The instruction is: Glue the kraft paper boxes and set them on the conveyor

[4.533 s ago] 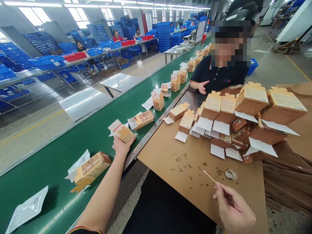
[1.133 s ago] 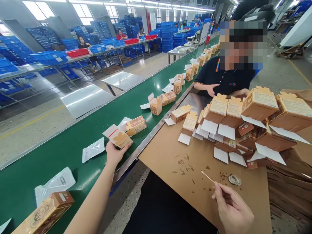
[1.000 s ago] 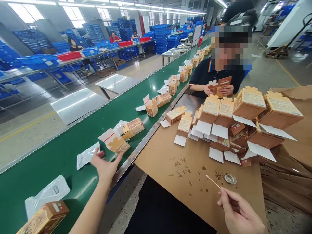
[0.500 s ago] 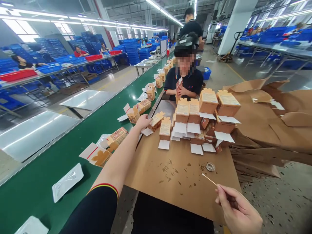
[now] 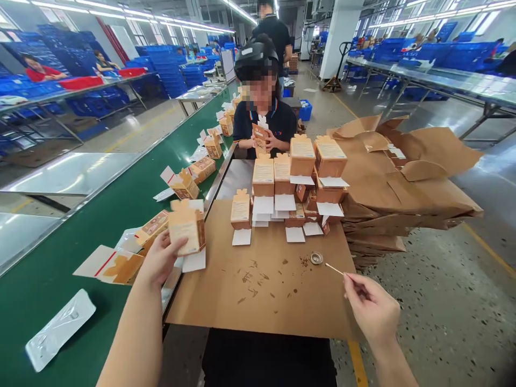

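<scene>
My left hand (image 5: 163, 258) grips a small brown-and-cream carton (image 5: 186, 228), lifted over the edge between the green belt and the board, its white flap hanging down. Between the fingertips of my right hand (image 5: 368, 303) is a cotton swab (image 5: 334, 269), its white tip pointing left. Just past that tip a small round clear dish (image 5: 316, 258) sits on the brown board (image 5: 258, 312), with dark specks scattered to its left. Several similar cartons (image 5: 264, 176) are stacked at the board's far side, white flaps hanging open toward me.
A green conveyor belt (image 5: 92, 226) runs along the left, carrying open cartons and white sealed packets (image 5: 60, 329). Across the board a co-worker (image 5: 264, 121) holds another carton. To the right lies a pile of brown cardboard sheets (image 5: 387, 188).
My left hand has taken hold of a carton from the board's left edge and brought it up and nearer. My right hand still holds the swab, now closer to the dish. The view has turned right.
</scene>
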Action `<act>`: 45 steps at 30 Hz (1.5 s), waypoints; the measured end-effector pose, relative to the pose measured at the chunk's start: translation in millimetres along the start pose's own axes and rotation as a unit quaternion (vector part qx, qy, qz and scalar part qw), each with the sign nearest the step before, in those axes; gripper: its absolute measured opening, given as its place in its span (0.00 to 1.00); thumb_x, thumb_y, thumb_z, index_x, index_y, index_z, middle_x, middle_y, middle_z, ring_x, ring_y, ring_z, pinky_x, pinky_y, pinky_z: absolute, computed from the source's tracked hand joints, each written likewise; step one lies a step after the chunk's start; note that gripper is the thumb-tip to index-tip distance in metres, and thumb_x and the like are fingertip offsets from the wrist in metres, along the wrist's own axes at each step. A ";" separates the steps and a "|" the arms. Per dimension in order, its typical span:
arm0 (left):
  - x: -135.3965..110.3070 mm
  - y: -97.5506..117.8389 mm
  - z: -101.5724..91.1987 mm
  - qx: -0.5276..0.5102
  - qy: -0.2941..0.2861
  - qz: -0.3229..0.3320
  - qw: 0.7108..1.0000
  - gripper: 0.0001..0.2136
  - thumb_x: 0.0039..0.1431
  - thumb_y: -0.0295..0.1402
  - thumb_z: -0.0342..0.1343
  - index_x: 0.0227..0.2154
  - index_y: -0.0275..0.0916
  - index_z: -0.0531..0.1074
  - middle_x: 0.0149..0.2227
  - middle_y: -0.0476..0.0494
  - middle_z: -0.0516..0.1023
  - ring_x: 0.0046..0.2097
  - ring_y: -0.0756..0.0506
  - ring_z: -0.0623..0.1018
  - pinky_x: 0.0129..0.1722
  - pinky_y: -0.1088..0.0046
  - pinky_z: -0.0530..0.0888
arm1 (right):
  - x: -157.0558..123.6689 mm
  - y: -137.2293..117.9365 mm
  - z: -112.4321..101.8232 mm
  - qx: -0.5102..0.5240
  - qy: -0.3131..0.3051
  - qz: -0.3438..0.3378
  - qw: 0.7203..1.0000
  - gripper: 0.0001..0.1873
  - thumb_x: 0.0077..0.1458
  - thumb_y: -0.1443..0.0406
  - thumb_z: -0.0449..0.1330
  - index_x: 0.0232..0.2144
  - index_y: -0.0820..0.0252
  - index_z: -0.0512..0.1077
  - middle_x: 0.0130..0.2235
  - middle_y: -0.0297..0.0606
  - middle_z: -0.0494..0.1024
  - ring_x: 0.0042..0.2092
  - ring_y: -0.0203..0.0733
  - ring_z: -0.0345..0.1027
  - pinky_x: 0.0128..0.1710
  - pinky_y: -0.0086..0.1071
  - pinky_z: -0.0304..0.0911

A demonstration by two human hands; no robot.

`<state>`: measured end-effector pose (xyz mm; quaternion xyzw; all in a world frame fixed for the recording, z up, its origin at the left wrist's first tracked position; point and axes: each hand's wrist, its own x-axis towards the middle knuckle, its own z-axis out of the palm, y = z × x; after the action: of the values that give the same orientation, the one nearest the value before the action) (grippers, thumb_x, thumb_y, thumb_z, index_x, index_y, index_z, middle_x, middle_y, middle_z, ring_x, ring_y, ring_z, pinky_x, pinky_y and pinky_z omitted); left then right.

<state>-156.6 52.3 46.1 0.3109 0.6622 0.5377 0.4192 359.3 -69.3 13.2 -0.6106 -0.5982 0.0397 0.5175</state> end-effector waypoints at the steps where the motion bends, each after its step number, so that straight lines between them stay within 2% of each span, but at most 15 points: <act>1: -16.5 -8.6 -5.1 -0.050 -0.004 -0.007 0.999 0.35 0.38 0.44 0.85 0.51 0.43 0.82 0.56 0.36 0.92 0.59 0.27 0.90 0.52 0.56 0.90 | 5.3 3.1 5.8 -0.013 -0.012 -0.008 1.000 0.24 0.79 0.48 0.66 0.33 0.53 0.87 0.27 0.38 0.86 0.24 0.40 0.78 0.28 0.31 0.77; 4: -67.6 -36.1 0.0 -0.085 -0.043 -0.024 0.995 0.40 0.38 0.49 0.88 0.55 0.42 0.84 0.60 0.32 0.91 0.63 0.22 0.89 0.58 0.49 0.91 | 14.1 11.5 22.3 -0.026 -0.045 -0.010 0.999 0.25 0.78 0.47 0.64 0.32 0.53 0.87 0.29 0.39 0.87 0.25 0.41 0.78 0.29 0.31 0.79; 7: -106.8 -63.8 28.6 -0.065 -0.111 -0.036 0.991 0.41 0.42 0.54 0.88 0.57 0.42 0.83 0.63 0.27 0.90 0.66 0.20 0.88 0.65 0.39 0.88 | 16.9 17.7 33.4 -0.026 -0.066 -0.005 0.997 0.25 0.77 0.46 0.64 0.32 0.53 0.87 0.29 0.39 0.87 0.26 0.41 0.78 0.31 0.32 0.80; 9: -120.0 -79.1 51.3 -0.046 -0.141 -0.035 0.988 0.41 0.45 0.55 0.87 0.58 0.43 0.81 0.64 0.27 0.89 0.67 0.21 0.88 0.67 0.38 0.86 | 18.6 20.6 36.0 -0.025 -0.072 -0.003 0.997 0.26 0.76 0.45 0.64 0.32 0.52 0.87 0.29 0.40 0.87 0.26 0.41 0.78 0.31 0.32 0.80; 13: -121.2 -92.7 85.7 -0.037 -0.158 -0.026 0.986 0.45 0.42 0.54 0.89 0.59 0.46 0.75 0.63 0.31 0.89 0.65 0.25 0.89 0.66 0.40 0.87 | 18.2 20.5 31.8 -0.025 -0.063 0.006 0.998 0.27 0.76 0.44 0.65 0.32 0.53 0.87 0.29 0.41 0.88 0.26 0.42 0.78 0.31 0.33 0.79; 17: -111.6 -88.3 100.1 -0.030 -0.192 -0.031 0.980 0.43 0.41 0.52 0.90 0.55 0.47 0.71 0.60 0.34 0.90 0.63 0.28 0.91 0.64 0.42 0.88 | -5.1 0.0 36.4 0.024 -0.058 0.021 0.998 0.22 0.77 0.49 0.67 0.36 0.55 0.89 0.30 0.41 0.88 0.26 0.42 0.79 0.30 0.34 0.79; 20: -107.8 -82.9 102.4 -0.012 -0.219 -0.034 0.975 0.42 0.43 0.52 0.89 0.55 0.46 0.73 0.60 0.32 0.90 0.63 0.27 0.91 0.64 0.42 0.88 | -37.3 -28.6 58.9 0.132 -0.136 0.029 0.981 0.17 0.79 0.55 0.66 0.40 0.54 0.90 0.30 0.39 0.87 0.26 0.41 0.79 0.27 0.33 0.77; 23: -108.2 -80.8 101.5 0.009 -0.231 -0.031 0.972 0.41 0.44 0.54 0.89 0.56 0.44 0.75 0.60 0.31 0.90 0.64 0.26 0.90 0.66 0.42 0.87 | -65.0 -52.8 88.3 0.157 -0.182 0.014 0.970 0.19 0.80 0.58 0.63 0.37 0.54 0.88 0.30 0.37 0.86 0.26 0.39 0.78 0.28 0.30 0.77; 25: -109.8 -81.3 100.6 0.015 -0.235 -0.027 0.972 0.41 0.45 0.54 0.88 0.56 0.44 0.76 0.59 0.31 0.91 0.63 0.26 0.90 0.65 0.42 0.88 | -75.1 -60.4 103.6 0.166 -0.200 0.003 0.966 0.18 0.80 0.60 0.62 0.36 0.53 0.87 0.30 0.37 0.85 0.27 0.38 0.78 0.30 0.28 0.77; 28: -112.0 -82.5 100.6 0.010 -0.232 -0.023 0.972 0.41 0.45 0.54 0.88 0.56 0.44 0.77 0.59 0.32 0.91 0.63 0.26 0.91 0.64 0.43 0.88 | -78.5 -60.3 115.0 0.173 -0.212 -0.010 0.962 0.16 0.78 0.63 0.62 0.37 0.53 0.87 0.30 0.36 0.85 0.28 0.38 0.78 0.31 0.28 0.77; 33: -114.6 -81.6 102.7 -0.002 -0.229 -0.024 0.973 0.40 0.44 0.51 0.88 0.56 0.45 0.76 0.59 0.33 0.90 0.63 0.26 0.90 0.65 0.42 0.87 | -72.2 -50.9 111.6 0.165 -0.205 -0.009 0.965 0.16 0.78 0.62 0.63 0.36 0.53 0.86 0.29 0.36 0.85 0.27 0.38 0.77 0.29 0.29 0.77; 37: -127.3 -88.1 102.5 0.026 -0.217 0.021 0.976 0.37 0.46 0.47 0.87 0.55 0.48 0.76 0.58 0.36 0.90 0.63 0.27 0.89 0.66 0.40 0.86 | -70.4 -45.3 94.4 0.157 -0.174 0.010 0.972 0.17 0.80 0.61 0.63 0.37 0.53 0.87 0.31 0.39 0.86 0.29 0.40 0.79 0.31 0.30 0.79; 41: -144.2 -105.4 99.4 0.115 -0.186 0.060 0.974 0.33 0.48 0.43 0.86 0.55 0.53 0.77 0.56 0.38 0.89 0.60 0.25 0.89 0.60 0.41 0.87 | -73.3 -40.4 70.0 0.159 -0.143 0.027 0.976 0.14 0.78 0.62 0.66 0.37 0.53 0.86 0.30 0.37 0.86 0.27 0.39 0.78 0.29 0.30 0.77; 45: -150.8 -116.6 101.7 0.151 -0.190 0.066 0.968 0.30 0.52 0.44 0.83 0.54 0.53 0.75 0.55 0.38 0.89 0.57 0.24 0.90 0.55 0.43 0.86 | -74.1 -40.6 56.6 0.158 -0.132 0.045 0.978 0.13 0.77 0.62 0.67 0.37 0.54 0.86 0.29 0.35 0.85 0.25 0.38 0.77 0.26 0.29 0.75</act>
<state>7.1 -58.6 -41.2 0.5103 0.6219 0.3892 0.4487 272.7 -103.5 -27.6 -0.5371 -0.6192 0.2366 0.5216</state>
